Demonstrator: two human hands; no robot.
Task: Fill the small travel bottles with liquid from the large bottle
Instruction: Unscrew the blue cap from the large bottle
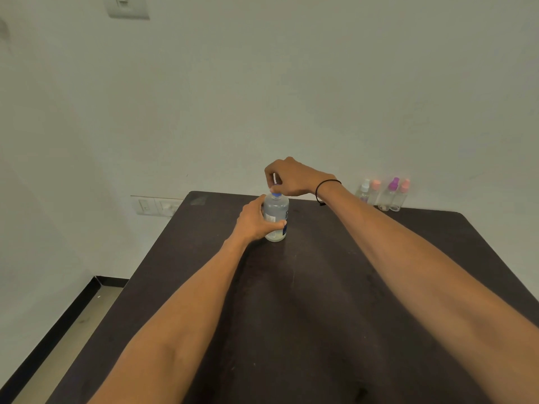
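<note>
The print on the large bottle's (276,217) label is too small and blurred to read, and the left hand (254,220) covers much of the bottle's left side. The bottle's blue cap (276,195) shows only as a sliver under the right hand's (293,177) fingertips, so whether it is screwed tight or loose cannot be told. Something pale shows between the right thumb and fingers, too small to make out. The near edge of the dark table (320,287) is cut off by the bottom of the view, and both forearms run out of the picture there.

The left hand is curled round the body of the large bottle, thumb across the front and fingers wrapped behind, holding it upright on the table. The right hand is arched above the bottle from 1 o'clock, fingers bent downward and pinching the blue cap at the top. A black cord bracelet (323,189) sits on the right wrist.

The large bottle stands a little beyond the middle of the table, toward 12 o'clock. The small travel bottles (385,195), four clear ones with white, pink and purple spray tops, stand close together in a row at the far edge of the table against the wall, at about 2 o'clock from the large bottle and well apart from it. Their contents cannot be judged.

Wall switches (159,206) sit at 9 o'clock from the bottle, partly hidden by the table's corner.
</note>
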